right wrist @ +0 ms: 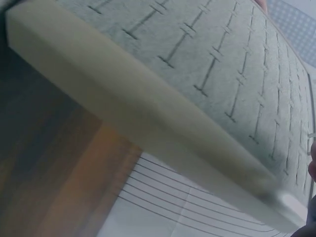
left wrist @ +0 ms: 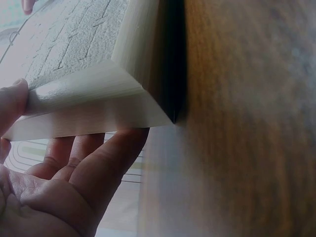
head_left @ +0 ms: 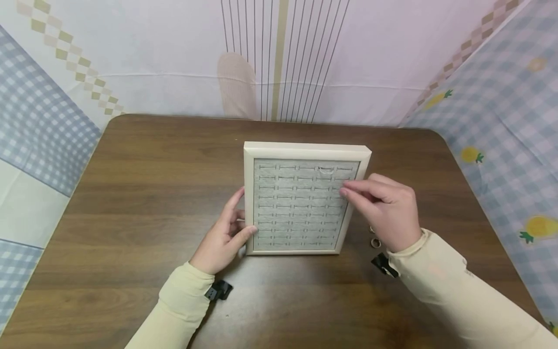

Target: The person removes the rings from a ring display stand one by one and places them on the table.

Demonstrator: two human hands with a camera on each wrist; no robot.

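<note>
A ring display frame (head_left: pixel 249 203) with a cream border and grey slotted padding stands tilted up on the table in the head view. In its top row, right of the middle, sits a pale ring (head_left: pixel 326 171). My left hand (head_left: pixel 224 237) holds the frame's left side, thumb on the front border and fingers along the outer edge and behind. In front of the padding's upper right is my right hand (head_left: pixel 385 208), thumb and index fingertips close together. Whether they pinch something small cannot be seen. The right wrist view catches only its fingertips at the right edge.
Beside the frame, below my right hand, a ring (head_left: pixel 376 243) lies on the brown wooden table (head_left: pixel 152 184), with another partly hidden ring (head_left: pixel 372 229) just behind it. Patterned cloth (head_left: pixel 174 58) hangs along the table's back and sides.
</note>
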